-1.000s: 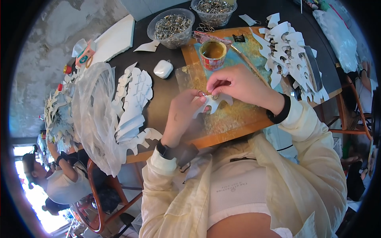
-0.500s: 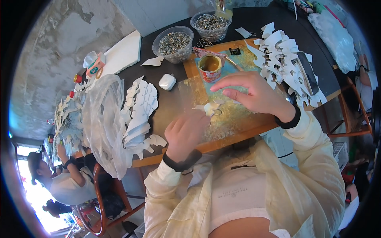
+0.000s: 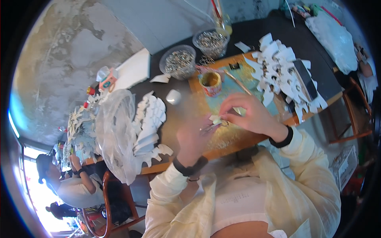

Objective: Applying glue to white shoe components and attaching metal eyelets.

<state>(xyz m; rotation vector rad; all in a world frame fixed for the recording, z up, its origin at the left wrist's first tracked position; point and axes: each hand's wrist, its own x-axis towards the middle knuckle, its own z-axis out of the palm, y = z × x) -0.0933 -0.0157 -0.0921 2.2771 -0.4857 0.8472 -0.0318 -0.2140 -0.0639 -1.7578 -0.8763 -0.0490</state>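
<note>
My left hand (image 3: 192,141), smeared by motion, is closed at a small pale piece (image 3: 215,119) with thin metal rings (image 3: 224,123) beside it. From the right, my right hand (image 3: 252,115) pinches the same piece between thumb and forefinger. Both hands are over the glue-stained board (image 3: 232,137) near the table's front. Just beyond them stands an open tub of yellowish-brown paste (image 3: 210,82), with a brush (image 3: 238,82) lying to its right. How the rings join the piece is too blurred to tell.
Two clear bowls of metal rings (image 3: 177,61) stand at the back. White cut pieces lie heaped at right (image 3: 274,65) and left (image 3: 149,123), a dark phone (image 3: 305,81) on the right heap. A plastic bag (image 3: 115,131) and white case (image 3: 173,97) are left; another person (image 3: 77,186) sits farther left.
My right hand has come down and left, from hovering with fingers apart to pinching the pale piece. My left hand has shifted slightly right. The whole view has tilted a little.
</note>
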